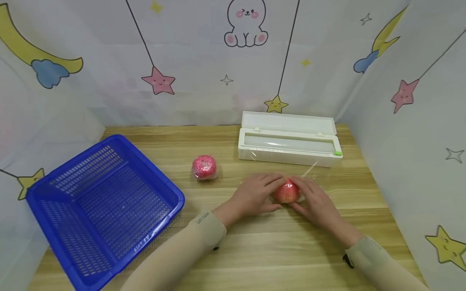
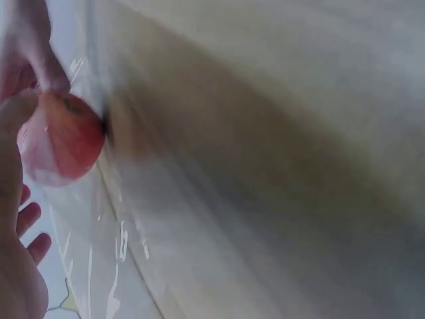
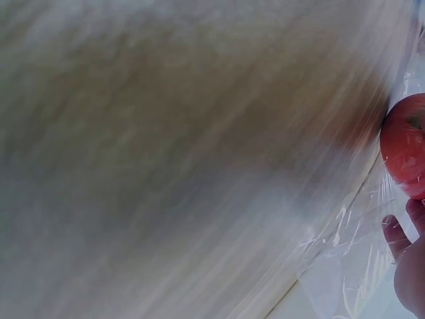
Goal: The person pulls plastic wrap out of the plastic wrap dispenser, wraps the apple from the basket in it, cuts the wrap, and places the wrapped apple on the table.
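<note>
Both hands are around a red apple (image 1: 287, 191) on the wooden table in the head view. My left hand (image 1: 255, 194) curves round its left side, fingers at the top and thumb low on the near side. On the right side, my right hand (image 1: 320, 202) holds it in the same way. Clear plastic wrap (image 2: 116, 266) lies under and about the apple in the left wrist view, with shiny creases. The right wrist view shows the apple (image 3: 404, 143) at the edge, fingers just below it and creased film around.
A white cling film box (image 1: 287, 155) with its lid up stands behind the hands. Left of them sits a round pinkish-red fruit (image 1: 204, 167) in clear film. A large blue plastic basket (image 1: 178, 198) takes up the left side. Patterned cloth walls (image 1: 204, 44) border the table.
</note>
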Tool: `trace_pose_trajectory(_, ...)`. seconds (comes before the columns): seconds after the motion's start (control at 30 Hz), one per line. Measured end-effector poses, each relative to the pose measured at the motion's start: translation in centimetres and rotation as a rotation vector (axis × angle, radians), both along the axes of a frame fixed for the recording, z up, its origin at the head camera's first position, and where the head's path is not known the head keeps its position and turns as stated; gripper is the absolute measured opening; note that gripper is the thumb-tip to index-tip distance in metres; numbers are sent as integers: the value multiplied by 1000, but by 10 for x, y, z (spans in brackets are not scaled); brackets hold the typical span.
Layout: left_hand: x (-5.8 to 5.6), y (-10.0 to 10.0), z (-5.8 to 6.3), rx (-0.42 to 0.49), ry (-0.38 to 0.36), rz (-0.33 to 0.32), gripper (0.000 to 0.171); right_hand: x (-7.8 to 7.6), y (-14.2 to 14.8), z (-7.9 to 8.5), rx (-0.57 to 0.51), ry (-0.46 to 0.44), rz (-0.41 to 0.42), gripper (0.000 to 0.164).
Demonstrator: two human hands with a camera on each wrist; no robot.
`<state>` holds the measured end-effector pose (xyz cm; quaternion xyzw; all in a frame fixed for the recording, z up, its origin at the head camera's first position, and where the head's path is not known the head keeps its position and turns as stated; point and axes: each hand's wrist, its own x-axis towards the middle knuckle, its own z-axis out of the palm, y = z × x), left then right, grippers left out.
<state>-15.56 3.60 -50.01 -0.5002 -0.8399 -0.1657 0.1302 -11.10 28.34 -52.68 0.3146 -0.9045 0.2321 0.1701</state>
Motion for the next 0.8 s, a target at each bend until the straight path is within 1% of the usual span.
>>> trace_pose_trajectory(0.07, 4, 1, -4, -19, 42, 2, 77, 0, 0, 1, -8, -6, -7, 78)
trace_pose_trajectory(0.17, 6, 5, -9, -48, 57, 53, 78, -1, 0, 2, -11, -20, -18, 78)
trace_pose_trajectory(0.27, 6, 7, -11, -46, 32, 92, 79, -2, 0, 3, -24, -32, -20, 78)
trace_pose_trajectory(0.37, 5, 9, -13, -30, 6, 106, 80, -5, 0, 3, -43, -45, -15, 78)
trace_pose_trajectory(0.6, 0, 10, -14, 1, -41, 112, 81, -10, 1, 7, -57, -119, -27, 78)
trace_pose_trajectory(0.8, -3, 10, -10, 5, -98, 125, 79, -15, 4, 15, -58, -189, -17, 76)
